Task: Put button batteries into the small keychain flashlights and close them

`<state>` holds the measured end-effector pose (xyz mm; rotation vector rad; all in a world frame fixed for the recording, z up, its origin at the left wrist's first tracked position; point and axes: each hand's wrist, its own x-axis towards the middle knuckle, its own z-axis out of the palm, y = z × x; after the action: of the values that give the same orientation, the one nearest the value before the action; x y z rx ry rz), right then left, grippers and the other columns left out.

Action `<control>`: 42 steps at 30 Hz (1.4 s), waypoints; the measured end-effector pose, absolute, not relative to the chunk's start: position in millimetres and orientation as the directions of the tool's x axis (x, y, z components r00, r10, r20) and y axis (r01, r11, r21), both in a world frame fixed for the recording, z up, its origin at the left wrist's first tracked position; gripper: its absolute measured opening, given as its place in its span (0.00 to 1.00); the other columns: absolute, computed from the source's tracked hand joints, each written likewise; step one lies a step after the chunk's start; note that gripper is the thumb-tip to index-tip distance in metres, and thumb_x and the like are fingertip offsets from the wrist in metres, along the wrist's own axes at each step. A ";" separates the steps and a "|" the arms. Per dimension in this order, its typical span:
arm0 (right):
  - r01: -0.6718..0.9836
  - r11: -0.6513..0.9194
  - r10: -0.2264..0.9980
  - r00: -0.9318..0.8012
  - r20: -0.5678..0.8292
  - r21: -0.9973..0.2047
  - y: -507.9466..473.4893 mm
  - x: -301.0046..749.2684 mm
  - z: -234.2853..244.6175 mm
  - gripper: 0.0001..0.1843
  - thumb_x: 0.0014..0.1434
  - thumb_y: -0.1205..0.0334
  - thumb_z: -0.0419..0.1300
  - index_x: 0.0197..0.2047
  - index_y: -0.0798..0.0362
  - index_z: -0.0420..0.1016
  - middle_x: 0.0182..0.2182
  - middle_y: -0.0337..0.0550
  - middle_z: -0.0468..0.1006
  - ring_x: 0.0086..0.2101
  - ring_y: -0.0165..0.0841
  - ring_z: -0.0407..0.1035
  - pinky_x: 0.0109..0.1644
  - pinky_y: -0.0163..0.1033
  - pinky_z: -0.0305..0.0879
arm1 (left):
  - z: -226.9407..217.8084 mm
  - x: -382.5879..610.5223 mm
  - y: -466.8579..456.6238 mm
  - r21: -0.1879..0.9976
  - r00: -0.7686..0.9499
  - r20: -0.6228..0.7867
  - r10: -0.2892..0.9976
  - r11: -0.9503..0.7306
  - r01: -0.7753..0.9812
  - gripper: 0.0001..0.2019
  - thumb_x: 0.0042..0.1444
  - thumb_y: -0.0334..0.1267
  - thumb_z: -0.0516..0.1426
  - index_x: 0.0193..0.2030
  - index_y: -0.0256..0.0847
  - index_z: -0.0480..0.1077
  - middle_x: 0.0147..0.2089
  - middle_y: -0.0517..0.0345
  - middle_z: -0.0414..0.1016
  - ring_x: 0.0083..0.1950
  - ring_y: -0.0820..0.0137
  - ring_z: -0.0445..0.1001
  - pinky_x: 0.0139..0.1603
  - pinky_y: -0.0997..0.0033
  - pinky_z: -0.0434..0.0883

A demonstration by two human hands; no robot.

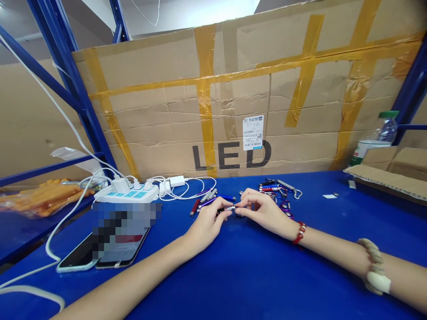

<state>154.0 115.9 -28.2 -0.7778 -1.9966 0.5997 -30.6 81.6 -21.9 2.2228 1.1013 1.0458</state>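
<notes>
1. Torch [230, 208], a small keyring-sized one with a silvery middle, is pinched between both hands. It is to the right of the power strip [128, 194] and a little nearer the person, just above the blue worktop [253, 275].
2. The left hand [207, 224] has its fingers [223, 212] clamped on the torch's left end, with thumb and forefinger gripping and the rest curled under.
3. The right hand [263, 213] grips the other end with its fingers [242, 209], almost tip to tip with the left. A hold on both ends probably steadies so small and round a thing, which would likely roll if laid flat.
4. Both forearms lie along the worktop, which likely braces the hands for fine work.
5. A few loose torches [208, 198] lie between the power strip and the hands. A bigger heap [278, 191] in red, blue and purple, some with clips, lies farther right of the power strip, just beyond the right hand. Both lots are within easy reach, which seems to be why they sit there.
6. Two phones [100, 255] lie just in front of the power strip on the person's side, probably so the white cables can reach them.
7. A cardboard sheet [300, 111] marked LED stands behind the power strip like a back wall. A bottle [380, 135] and an open box [390, 173] sit far to the right of the power strip, out of the hands' way.
</notes>
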 end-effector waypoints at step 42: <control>0.220 0.961 0.262 -0.537 0.802 -0.166 116.2 164.3 -24.2 0.07 0.56 0.69 0.58 0.29 0.54 0.76 0.33 0.42 0.66 0.26 0.22 0.62 0.29 0.32 0.60 | -19.1 -33.5 78.6 0.576 0.557 0.336 0.760 -0.633 0.517 0.11 0.62 0.38 0.40 0.37 0.39 0.61 0.27 0.62 0.62 0.29 0.76 0.62 0.34 0.76 0.60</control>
<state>164.3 116.2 -24.2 -0.3381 -2.1558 0.0557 -33.5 78.6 -19.1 2.3807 1.0359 0.7994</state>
